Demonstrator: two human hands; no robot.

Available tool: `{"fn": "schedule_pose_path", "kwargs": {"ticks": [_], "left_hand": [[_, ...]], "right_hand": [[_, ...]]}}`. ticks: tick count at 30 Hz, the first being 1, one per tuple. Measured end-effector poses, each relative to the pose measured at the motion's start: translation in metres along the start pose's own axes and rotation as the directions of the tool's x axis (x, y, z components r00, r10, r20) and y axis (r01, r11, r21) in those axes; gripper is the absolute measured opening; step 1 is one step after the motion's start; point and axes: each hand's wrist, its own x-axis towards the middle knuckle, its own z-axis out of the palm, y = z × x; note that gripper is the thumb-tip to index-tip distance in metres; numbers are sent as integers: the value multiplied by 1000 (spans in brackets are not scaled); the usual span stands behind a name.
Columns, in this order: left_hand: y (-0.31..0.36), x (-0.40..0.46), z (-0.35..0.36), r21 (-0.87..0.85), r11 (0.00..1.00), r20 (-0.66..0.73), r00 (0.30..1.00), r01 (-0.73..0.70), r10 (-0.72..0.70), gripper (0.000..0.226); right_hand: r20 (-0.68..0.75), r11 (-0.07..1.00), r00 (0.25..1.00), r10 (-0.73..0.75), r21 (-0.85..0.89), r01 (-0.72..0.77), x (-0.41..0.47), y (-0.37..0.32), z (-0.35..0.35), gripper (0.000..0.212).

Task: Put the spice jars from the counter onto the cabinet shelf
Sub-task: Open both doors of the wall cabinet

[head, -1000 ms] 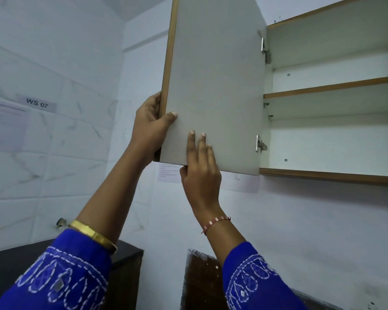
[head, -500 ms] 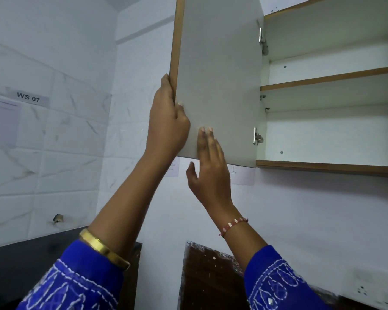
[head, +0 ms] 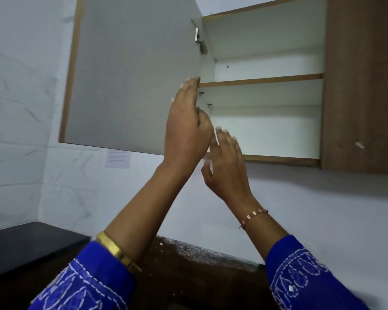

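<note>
Above the counter point(head: 31, 245), in the head view, the door point(head: 132, 74) hangs wide and both shelves point(head: 260, 79) are bare. Left hand point(head: 186, 128) and right hand point(head: 227, 166) are raised, fingers straight, grasping nothing. No jars show; probably light, rigid, breakable, best held round the body.

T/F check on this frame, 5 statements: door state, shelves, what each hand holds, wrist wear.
1. The cabinet door stands open. True.
2. Spice jars sit on the middle shelf. False: both visible shelves are bare, and no jar is in view.
3. The left hand grips a jar. False: its fingers are straight and hold nothing.
4. The right hand holds nothing. True.
5. The gold bangle is on the right wrist. False: it is on the left; the right wears a beaded thread bracelet.
</note>
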Motion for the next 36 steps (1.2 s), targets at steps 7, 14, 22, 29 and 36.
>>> {"fn": "schedule_pose_path", "kwargs": {"ticks": [7, 14, 22, 29, 36], "left_hand": [[62, -45, 102, -186, 978, 143, 987, 94, -68, 51], [97, -72, 185, -321, 928, 326, 942, 188, -78, 51], [72, -60, 265, -446, 814, 469, 871, 373, -143, 49], [28, -42, 331, -483, 695, 565, 796, 532, -217, 49], [3, -39, 368, -613, 594, 532, 828, 521, -178, 48]], "right_hand": [[48, 984, 996, 69, -168, -60, -39, 122, -69, 66], [124, 909, 975, 184, -399, -120, -60, 220, -105, 64], [150, 821, 943, 297, -545, -172, -60, 284, -92, 72], [320, 747, 866, 384, -659, -87, -40, 326, -46, 96], [204, 603, 911, 359, -796, -60, -51, 354, 5, 95]]}}
